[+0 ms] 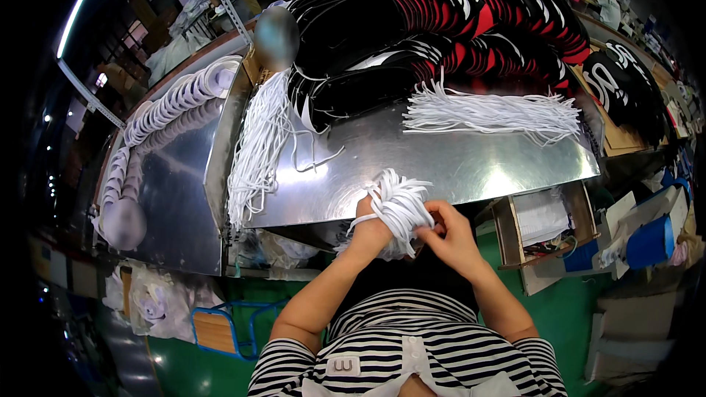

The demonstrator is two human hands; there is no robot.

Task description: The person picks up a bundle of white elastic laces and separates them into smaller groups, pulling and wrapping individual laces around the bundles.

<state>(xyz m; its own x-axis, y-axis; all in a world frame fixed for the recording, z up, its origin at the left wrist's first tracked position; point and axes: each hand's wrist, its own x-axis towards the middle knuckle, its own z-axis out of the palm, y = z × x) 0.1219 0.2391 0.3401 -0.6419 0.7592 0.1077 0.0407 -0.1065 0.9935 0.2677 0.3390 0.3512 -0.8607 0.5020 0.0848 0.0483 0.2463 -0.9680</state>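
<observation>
A thick looped bundle of white cords (402, 207) is held in front of my body, just past the near edge of the metal table. My left hand (371, 229) is closed around the bundle from its left side. At the bundle's right side my right hand (451, 238) has its fingers bent and pinched against the cords; exactly which strands lie between them is hidden. Loose ends of the bundle hang below my hands. On the metal table (346, 191), one pile of long white cords (261, 151) drapes at the left, and another white cord pile (493, 112) lies across the far right.
Stacked black curved pieces (346, 29) with red and white parts fill the table's back. Rows of white cup-like pieces (180, 99) stand on a left side table. An open wooden drawer (507, 228) juts out at right; a blue-framed stool (215, 329) stands lower left. Other people work beyond.
</observation>
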